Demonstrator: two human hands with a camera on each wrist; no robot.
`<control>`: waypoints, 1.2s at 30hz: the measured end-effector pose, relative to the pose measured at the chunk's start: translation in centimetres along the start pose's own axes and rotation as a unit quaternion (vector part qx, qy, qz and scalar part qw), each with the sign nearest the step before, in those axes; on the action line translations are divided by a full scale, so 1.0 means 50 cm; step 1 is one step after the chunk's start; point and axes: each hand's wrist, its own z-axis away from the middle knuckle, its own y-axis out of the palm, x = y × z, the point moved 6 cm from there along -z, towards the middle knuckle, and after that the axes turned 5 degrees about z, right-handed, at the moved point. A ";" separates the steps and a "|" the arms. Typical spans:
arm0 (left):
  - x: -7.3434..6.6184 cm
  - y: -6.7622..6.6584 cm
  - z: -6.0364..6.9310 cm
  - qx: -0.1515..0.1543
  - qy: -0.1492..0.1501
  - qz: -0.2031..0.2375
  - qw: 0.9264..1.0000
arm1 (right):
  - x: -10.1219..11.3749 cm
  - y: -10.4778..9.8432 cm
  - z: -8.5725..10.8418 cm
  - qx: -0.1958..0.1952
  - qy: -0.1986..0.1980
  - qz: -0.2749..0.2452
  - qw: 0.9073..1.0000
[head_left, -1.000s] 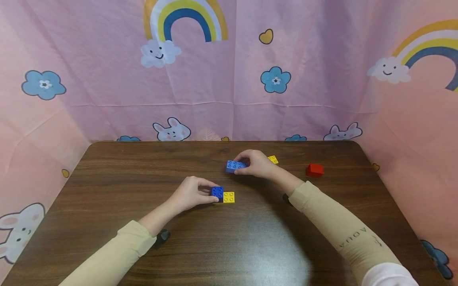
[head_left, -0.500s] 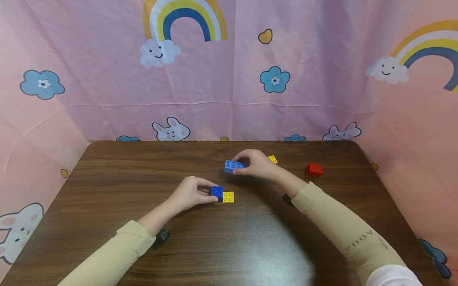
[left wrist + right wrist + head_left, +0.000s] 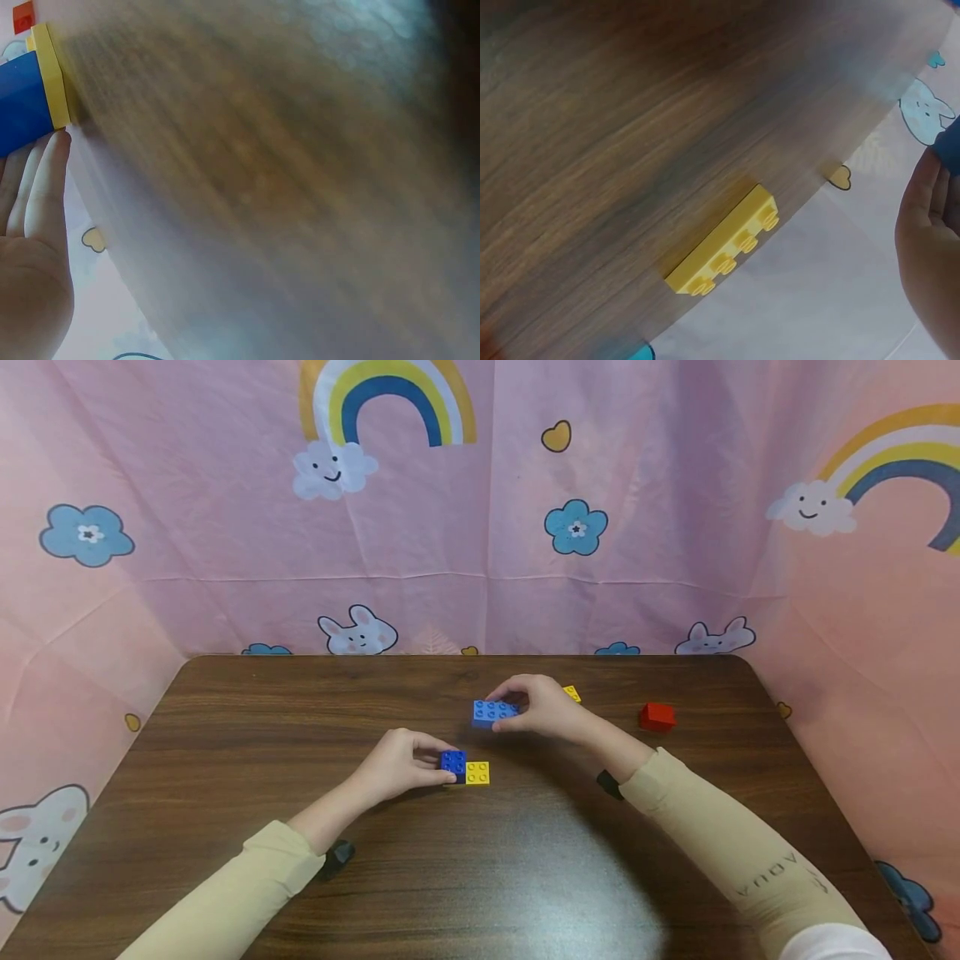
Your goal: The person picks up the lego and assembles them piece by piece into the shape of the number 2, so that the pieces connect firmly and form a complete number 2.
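Observation:
In the head view my left hand (image 3: pixel 397 764) pinches a dark blue toy building brick (image 3: pixel 453 763) between thumb and fingers. That brick sits on the left part of a thin yellow brick (image 3: pixel 477 773), whose bare studs show on the right. Farther back, my right hand (image 3: pixel 551 708) grips one end of a light blue brick (image 3: pixel 489 714), its studs tilted toward me. In the left wrist view the dark blue brick (image 3: pixel 22 101) covers most of the yellow brick (image 3: pixel 51 79), above the fingertips. Only a corner of the light blue brick (image 3: pixel 949 150) enters the right wrist view.
Another yellow brick (image 3: pixel 724 244) lies behind my right hand, partly hidden in the head view. A red brick (image 3: pixel 657 717) lies farther right on the brown wooden table (image 3: pixel 300 702). A pink printed cloth (image 3: pixel 442 543) hangs behind the table and along its sides.
The light blue brick has tilted a little, turning its studs more toward me. My right forearm has shifted slightly to the right. The left hand keeps its hold on the dark blue brick.

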 end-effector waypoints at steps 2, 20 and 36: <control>0.000 0.000 0.000 0.000 0.002 -0.001 1.000 | 0.004 0.000 0.003 0.002 -0.001 -0.008 1.000; -0.002 0.001 -0.001 0.002 0.014 0.006 1.000 | 0.047 0.031 0.019 0.035 -0.021 -0.026 0.999; -0.004 0.001 0.002 0.006 0.028 0.012 1.000 | 0.073 0.057 0.026 0.041 -0.043 -0.037 0.998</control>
